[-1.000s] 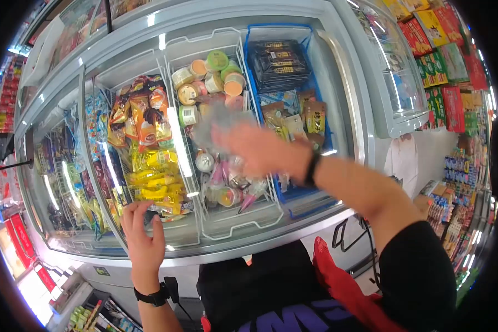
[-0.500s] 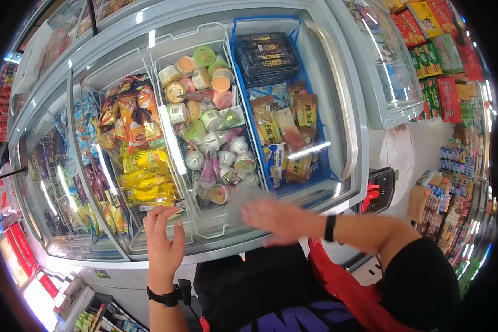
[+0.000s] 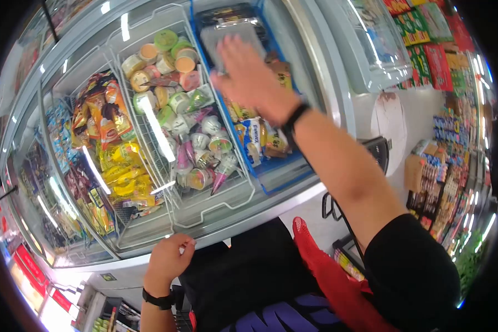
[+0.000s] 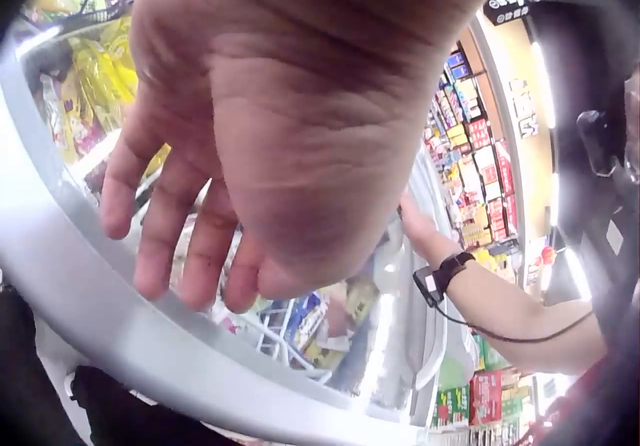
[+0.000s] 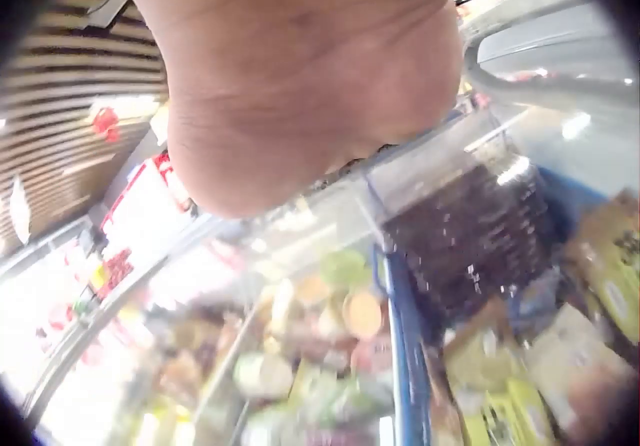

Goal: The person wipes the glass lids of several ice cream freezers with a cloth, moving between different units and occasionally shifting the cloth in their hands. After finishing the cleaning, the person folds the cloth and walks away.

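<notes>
My right hand (image 3: 254,83) lies flat with its fingers straight. It presses a grey cloth (image 3: 211,45) on the glass lid (image 3: 271,185) of a chest freezer, over the stack of dark packages (image 3: 227,15) in a blue basket (image 3: 202,47). In the right wrist view the palm heel hides the cloth. My left hand (image 3: 171,255) is beside the freezer's front edge (image 3: 216,235) with its fingers loosely bent. The left wrist view shows nothing held in those fingers (image 4: 205,246).
Under the glass, a white wire basket (image 3: 243,193) holds ice cream cups and cones (image 3: 196,141). Yellow packs (image 3: 128,169) and orange bags (image 3: 106,113) lie to its left. Another glass-topped freezer (image 3: 376,44) stands at the right, with stocked shelves (image 3: 448,149) beyond.
My right hand first came toward the front edge with the cloth, then went far out over the blue basket. My left hand has drawn back from above the glass toward my body.
</notes>
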A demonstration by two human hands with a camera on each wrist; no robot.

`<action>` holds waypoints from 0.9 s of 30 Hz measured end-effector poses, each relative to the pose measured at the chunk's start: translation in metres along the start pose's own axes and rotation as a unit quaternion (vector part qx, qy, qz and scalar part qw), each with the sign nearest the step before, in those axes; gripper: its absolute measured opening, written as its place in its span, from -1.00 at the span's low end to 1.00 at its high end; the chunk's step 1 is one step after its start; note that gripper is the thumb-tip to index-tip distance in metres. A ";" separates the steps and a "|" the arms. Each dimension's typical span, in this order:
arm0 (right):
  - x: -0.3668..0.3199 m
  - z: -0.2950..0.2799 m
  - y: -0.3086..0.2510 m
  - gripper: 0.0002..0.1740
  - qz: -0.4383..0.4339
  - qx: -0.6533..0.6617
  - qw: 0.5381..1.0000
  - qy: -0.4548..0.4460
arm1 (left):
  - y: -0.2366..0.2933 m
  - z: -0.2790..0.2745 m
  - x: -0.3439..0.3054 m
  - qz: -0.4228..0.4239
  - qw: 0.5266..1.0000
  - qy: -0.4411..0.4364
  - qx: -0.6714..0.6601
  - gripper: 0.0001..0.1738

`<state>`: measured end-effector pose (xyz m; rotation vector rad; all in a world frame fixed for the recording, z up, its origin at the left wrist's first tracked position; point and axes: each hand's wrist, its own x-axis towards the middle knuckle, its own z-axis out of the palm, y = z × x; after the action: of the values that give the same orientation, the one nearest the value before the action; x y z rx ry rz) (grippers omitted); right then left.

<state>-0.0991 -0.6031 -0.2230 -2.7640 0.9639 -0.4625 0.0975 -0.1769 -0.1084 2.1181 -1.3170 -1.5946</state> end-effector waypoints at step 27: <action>-0.272 -0.098 -0.077 0.15 0.229 0.035 0.963 -0.136 | 0.032 0.071 0.054 0.112 0.949 -0.119 0.270 -0.56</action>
<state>-0.2907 -0.3786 -0.1736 -2.3471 1.4197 -0.0388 0.0223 -0.2107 -0.1545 1.9706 -2.2023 -1.5577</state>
